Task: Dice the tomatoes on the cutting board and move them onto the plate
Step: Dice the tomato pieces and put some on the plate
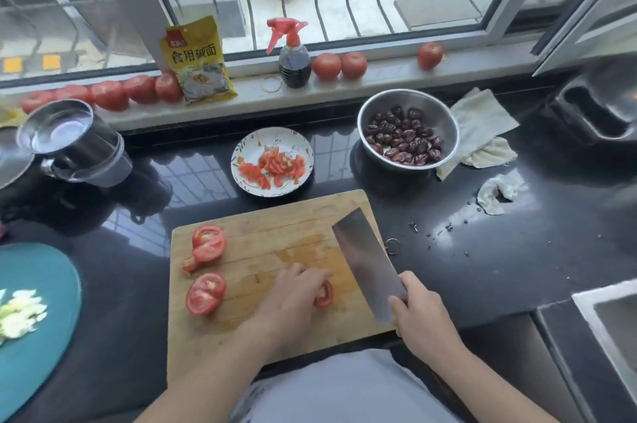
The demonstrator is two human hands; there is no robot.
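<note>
Head view: looking down on a dark counter under a window, with a wooden cutting board [275, 271] at the near edge.
Left hand [293, 302]: lying on the board with fingers curled over a tomato piece [324, 294], pinning it down — only the piece's right end is showing.
Right hand [418, 314]: wrapping its fingers round the handle of a cleaver [365, 260], whose broad blade is hanging tilted over the board's right part, just right of the held piece and not touching it.
Other tomato on the board: a cut half [205, 294] is lying cut face up near the left edge, and sliced halves [206, 246] are sitting just behind it, well apart from the hands.
Plate [241, 146]: sitting just beyond the board's far edge, holding a heap of diced tomato [275, 165].
Metal bowl [448, 126]: standing right of the plate, filled with dark dried fruit — dates, by the look of them.
Windowsill: whole tomatoes [339, 65] are lining it, beside a spray bottle [293, 60] and a yellow packet [198, 63].
</note>
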